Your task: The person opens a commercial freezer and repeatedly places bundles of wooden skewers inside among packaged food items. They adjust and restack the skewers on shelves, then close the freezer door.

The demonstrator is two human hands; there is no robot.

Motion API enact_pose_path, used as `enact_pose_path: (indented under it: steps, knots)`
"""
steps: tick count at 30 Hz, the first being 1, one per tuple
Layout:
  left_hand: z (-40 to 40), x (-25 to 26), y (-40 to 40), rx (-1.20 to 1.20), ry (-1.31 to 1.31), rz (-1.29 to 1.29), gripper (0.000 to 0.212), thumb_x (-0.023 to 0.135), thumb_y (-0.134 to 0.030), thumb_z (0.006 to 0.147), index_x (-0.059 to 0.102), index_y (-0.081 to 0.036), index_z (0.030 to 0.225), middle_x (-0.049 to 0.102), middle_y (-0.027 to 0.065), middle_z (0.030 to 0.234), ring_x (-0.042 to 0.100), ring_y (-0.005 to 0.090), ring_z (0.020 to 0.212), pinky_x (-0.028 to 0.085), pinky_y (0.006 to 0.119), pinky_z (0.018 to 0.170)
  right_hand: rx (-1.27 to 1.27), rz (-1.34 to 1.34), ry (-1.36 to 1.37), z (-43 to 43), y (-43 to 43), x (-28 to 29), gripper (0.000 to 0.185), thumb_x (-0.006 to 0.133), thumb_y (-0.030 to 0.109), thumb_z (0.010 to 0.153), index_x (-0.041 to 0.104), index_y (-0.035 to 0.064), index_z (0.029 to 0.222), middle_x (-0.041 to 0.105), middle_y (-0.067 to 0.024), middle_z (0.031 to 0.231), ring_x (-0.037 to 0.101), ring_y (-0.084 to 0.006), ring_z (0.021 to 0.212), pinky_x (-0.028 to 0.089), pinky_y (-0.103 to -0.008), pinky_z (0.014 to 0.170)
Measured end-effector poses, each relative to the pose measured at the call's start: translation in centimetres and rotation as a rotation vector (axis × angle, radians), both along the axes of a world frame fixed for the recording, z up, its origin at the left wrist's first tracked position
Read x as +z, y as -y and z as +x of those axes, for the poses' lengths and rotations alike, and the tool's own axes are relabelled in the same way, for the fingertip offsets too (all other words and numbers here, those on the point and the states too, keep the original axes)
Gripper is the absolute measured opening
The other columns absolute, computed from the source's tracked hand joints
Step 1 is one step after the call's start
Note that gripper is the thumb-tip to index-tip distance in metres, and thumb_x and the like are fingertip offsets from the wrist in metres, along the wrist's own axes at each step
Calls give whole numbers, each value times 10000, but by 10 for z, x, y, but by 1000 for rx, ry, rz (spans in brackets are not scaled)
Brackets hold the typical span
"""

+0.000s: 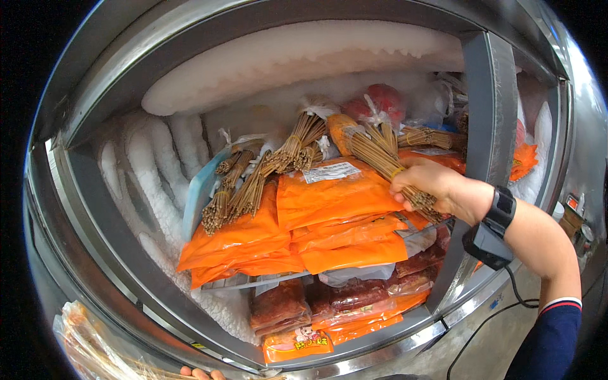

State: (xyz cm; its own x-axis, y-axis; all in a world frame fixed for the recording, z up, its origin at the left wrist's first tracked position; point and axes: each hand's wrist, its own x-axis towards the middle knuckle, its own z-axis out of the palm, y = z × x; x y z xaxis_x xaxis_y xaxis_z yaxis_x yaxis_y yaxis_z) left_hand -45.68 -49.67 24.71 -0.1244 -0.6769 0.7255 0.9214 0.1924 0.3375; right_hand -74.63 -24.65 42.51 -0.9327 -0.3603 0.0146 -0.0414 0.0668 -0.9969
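Note:
My right hand (434, 183) is closed around the stick ends of a bundle of bamboo skewers (377, 154), tied with a yellow band. The bundle's far end, bagged orange food (341, 130), points into the freezer above the orange plastic packs (337, 190). At the bottom edge, only the fingertips of my left hand (203, 374) show, curled over the sticks of another skewer bundle. Its clear plastic bag (85, 332) extends to the lower left, outside the freezer. More skewer bundles (247, 185) lie on top of the orange packs, to the left of my right hand.
Thick frost (304, 47) coats the freezer's ceiling and left wall. A vertical metal post (491, 99) stands just right of my hand. Below the wire shelf (251, 281) lie bags of dark red meat (280, 304). A black cable (475, 332) hangs from the wrist device (491, 242).

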Motion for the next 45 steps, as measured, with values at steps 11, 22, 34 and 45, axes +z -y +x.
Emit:
enact_pose_path:
  steps: [11,22,34,45]
  knots:
    - [-7,15,-26,9,78,23,635,596,-109,853,276,5,1390,484,151,1311,546,228,1111,453,354,976,343,402,-1527,102,-17,-11,638,708,335,762,491,-5,1256,489,-191,1246,516,-298,1131,420,-373,958]
    - [-27,23,-108,-217,76,-6,672,635,-192,832,290,-55,1392,519,79,1278,508,229,1165,426,413,1003,1155,240,-853,143,20,-83,730,704,314,782,338,-63,1289,600,-246,911,618,-406,823,497,-413,672]
    - [-44,55,-159,-356,358,-356,635,586,-307,824,329,-3,1319,494,157,1206,498,261,1112,414,390,965,972,95,-602,159,-43,-76,732,741,284,766,348,-49,1287,594,-237,998,625,-355,915,500,-393,754]
    - [-119,101,-174,-707,452,-639,857,711,-288,842,148,61,1386,394,208,1308,437,263,1199,364,386,1010,485,-210,34,163,-114,-10,796,720,28,715,324,-11,1404,595,-59,1082,607,-87,865,496,-209,705]
